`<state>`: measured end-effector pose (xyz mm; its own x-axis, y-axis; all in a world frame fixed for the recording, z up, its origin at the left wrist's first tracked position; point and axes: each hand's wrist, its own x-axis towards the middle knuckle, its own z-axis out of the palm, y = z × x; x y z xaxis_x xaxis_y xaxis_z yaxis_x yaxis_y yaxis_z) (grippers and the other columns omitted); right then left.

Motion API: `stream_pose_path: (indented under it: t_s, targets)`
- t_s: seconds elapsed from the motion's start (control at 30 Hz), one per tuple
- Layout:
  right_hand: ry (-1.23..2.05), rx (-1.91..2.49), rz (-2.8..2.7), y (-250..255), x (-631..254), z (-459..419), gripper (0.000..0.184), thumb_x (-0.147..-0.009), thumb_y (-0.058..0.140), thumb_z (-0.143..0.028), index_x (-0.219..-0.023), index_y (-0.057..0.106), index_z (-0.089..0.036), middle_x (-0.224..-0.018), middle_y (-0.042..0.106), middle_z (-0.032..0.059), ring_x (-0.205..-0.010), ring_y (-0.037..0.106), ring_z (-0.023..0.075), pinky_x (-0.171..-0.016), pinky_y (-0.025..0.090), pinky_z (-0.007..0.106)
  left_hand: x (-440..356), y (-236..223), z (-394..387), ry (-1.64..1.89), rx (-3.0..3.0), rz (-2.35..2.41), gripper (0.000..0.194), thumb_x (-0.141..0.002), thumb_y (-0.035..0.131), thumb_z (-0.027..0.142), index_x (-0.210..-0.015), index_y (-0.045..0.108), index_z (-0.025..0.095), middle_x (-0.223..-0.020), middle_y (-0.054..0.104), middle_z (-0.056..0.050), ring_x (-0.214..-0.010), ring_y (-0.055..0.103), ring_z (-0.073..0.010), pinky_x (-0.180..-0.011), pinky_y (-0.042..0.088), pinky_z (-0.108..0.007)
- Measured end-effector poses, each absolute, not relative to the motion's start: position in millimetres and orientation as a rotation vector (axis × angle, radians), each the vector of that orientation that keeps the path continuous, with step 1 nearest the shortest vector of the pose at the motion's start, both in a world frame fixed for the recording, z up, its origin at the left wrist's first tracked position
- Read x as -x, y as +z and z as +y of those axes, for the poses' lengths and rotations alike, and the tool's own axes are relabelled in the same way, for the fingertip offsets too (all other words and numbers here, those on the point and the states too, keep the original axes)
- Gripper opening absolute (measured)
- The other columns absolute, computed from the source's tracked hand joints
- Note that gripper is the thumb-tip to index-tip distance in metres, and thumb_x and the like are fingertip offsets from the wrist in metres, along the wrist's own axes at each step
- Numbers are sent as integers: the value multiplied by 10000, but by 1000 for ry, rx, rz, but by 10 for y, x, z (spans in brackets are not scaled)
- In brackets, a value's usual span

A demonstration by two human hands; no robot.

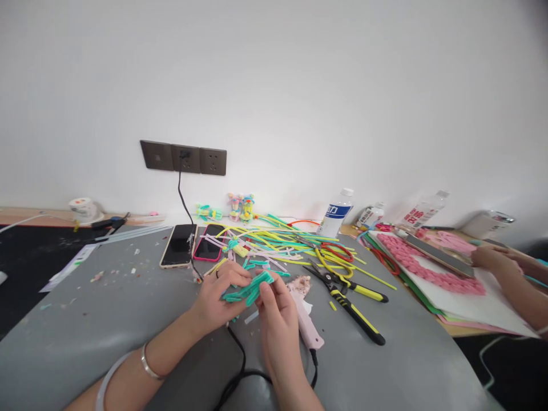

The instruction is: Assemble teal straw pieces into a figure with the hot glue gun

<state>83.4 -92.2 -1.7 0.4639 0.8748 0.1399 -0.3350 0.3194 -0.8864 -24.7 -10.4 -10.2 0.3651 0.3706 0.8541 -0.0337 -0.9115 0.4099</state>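
My left hand [220,294] and my right hand [278,317] meet over the grey table mat, both closed on a bundle of bent turquoise pipe cleaners [252,288]. The right thumb presses on its right end, while the left fingers grip its left part. Just right of my right hand lies a pale pink hot glue gun [309,325] with a black cord. Beyond my hands spreads a loose pile of yellow, turquoise and pink pipe cleaners [282,242]. A small pipe-cleaner figure [237,246] lies at the pile's left side.
Black-and-yellow pliers [349,305] and scissors [331,257] lie to the right. Two phones, one black-screened [178,245] and one pink-cased [209,242], lie left of the pile. A water bottle [337,214] stands behind. Another person's hand [492,260] is at far right, by pink braided material [411,265].
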Motion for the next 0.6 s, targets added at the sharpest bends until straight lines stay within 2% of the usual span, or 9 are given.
stream_pose_path:
  t_s: [0.17, 0.43, 0.6]
  targets:
    - [863, 920, -698, -29, -848, -909, 267, -823, 707, -480, -846, 643, -222, -771, 562, 2, -712, 509, 169, -653, 449, 264, 270, -135, -118, 1417, -2238, 356, 313, -771, 792, 407, -953, 627, 213, -912, 719, -80, -833, 693, -219, -716, 546, -310]
    - [820, 960, -693, -51, -860, -881, 295, -814, 709, -500, -876, 649, -218, -821, 586, 18, -756, 522, 180, -686, 443, 281, 249, -137, -124, 1318, -2071, 417, 99, -853, 660, 255, -925, 619, 200, -912, 700, -80, -825, 671, -207, -728, 539, -302]
    - [799, 973, -717, -59, -879, -884, 291, -822, 699, -499, -880, 653, -217, -798, 575, 12, -742, 515, 177, -663, 441, 272, 222, -135, -126, 1187, -1826, 351, 88, -887, 645, 269, -906, 608, 192, -961, 656, -91, -871, 653, -205, -713, 549, -285]
